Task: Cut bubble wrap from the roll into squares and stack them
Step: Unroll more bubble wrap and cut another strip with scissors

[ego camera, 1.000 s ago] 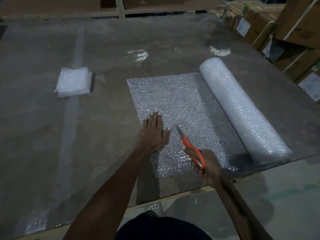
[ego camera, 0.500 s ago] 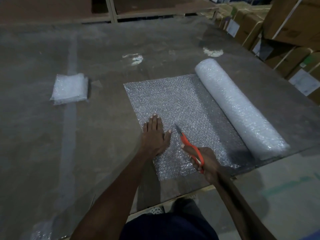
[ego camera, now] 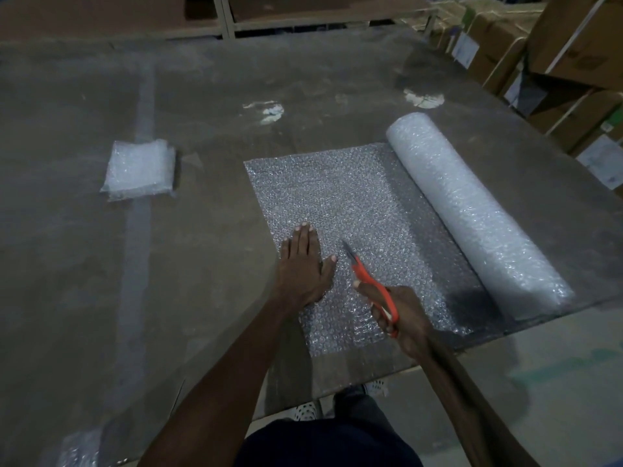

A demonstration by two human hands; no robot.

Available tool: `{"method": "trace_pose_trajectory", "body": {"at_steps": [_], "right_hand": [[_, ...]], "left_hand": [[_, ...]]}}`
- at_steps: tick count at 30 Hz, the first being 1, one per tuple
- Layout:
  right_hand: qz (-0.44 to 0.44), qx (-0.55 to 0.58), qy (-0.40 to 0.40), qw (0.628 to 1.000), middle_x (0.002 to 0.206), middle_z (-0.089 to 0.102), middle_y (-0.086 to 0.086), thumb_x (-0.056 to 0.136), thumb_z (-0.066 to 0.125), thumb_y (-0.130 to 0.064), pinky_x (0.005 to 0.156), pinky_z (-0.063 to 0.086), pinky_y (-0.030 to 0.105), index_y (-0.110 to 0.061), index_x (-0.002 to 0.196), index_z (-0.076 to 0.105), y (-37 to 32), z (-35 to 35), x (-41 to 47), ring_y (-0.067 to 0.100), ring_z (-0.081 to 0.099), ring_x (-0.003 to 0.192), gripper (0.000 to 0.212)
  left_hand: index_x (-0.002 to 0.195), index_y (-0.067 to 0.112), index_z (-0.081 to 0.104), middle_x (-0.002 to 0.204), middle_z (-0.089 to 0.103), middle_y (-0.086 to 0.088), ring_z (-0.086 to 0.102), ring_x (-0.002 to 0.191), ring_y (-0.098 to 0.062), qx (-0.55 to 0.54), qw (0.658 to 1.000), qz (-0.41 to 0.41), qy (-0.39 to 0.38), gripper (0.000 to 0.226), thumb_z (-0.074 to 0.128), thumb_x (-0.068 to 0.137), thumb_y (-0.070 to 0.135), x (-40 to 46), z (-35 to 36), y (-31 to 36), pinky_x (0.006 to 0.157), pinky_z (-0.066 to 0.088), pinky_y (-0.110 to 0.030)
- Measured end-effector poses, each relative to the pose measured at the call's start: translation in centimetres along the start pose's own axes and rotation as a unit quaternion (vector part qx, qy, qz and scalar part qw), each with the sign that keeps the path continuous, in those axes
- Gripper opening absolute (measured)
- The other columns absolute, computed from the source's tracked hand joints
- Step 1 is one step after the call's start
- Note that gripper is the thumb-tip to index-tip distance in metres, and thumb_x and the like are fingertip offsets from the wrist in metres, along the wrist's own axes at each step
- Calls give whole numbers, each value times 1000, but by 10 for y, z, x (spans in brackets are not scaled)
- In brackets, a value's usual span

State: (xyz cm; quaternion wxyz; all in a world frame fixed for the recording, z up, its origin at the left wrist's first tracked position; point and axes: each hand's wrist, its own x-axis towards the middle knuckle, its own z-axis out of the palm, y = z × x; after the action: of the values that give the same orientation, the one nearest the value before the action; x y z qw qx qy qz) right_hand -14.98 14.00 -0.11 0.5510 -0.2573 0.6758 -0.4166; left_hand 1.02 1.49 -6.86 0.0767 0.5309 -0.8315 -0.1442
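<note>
A roll of bubble wrap (ego camera: 472, 210) lies on the right of a big grey table (ego camera: 84, 247). Its unrolled sheet (ego camera: 337, 193) spreads flat to the left of the roll. My left hand (ego camera: 303, 264) presses flat on the sheet's near left part, fingers straight. Just to its right, my right hand (ego camera: 401, 315) grips orange-handled scissors (ego camera: 369, 284), whose blades point away from me over the sheet. A stack of cut squares (ego camera: 140, 170) sits at the far left.
Cardboard boxes (ego camera: 573, 62) are piled past the table's right side. A shelf frame (ego camera: 229, 18) stands behind the table. The table's near edge runs just below the sheet, with floor (ego camera: 539, 399) and my shoes under it.
The scissors have edged slightly further into the sheet. My left hand stays pressed in the same spot. The camera view has shifted a little.
</note>
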Motion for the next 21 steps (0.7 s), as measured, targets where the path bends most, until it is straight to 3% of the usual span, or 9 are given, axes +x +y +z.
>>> {"method": "trace_pose_trajectory", "body": {"at_steps": [7,13,21], "right_hand": [[-5,5,-4,1000,53,54,9,80,85,-31,33,28,17,-2,70,68,-9,4,9,11,40,33,35],[-3,-3,0,1000,47,48,7,78,87,-32,37,24,18,-12,52,58,-6,2,12,13,34,34,44],[-4,-6,-4,1000,50,51,6,82,84,-31,35,28,17,-8,62,64,-19,7,17,10,38,34,36]], "left_hand": [[158,3,10,166,4,-17,1,154,-30,5,1000,4,6,88,1,93,62,0,-1,0,124,3,-48],[158,4,7,166,0,-16,-3,154,-29,3,1000,2,-3,84,6,96,61,0,-2,0,124,-1,-46],[158,4,6,166,0,-16,-3,154,-28,0,1000,4,-1,81,10,98,59,0,-3,0,123,-3,-44]]}}
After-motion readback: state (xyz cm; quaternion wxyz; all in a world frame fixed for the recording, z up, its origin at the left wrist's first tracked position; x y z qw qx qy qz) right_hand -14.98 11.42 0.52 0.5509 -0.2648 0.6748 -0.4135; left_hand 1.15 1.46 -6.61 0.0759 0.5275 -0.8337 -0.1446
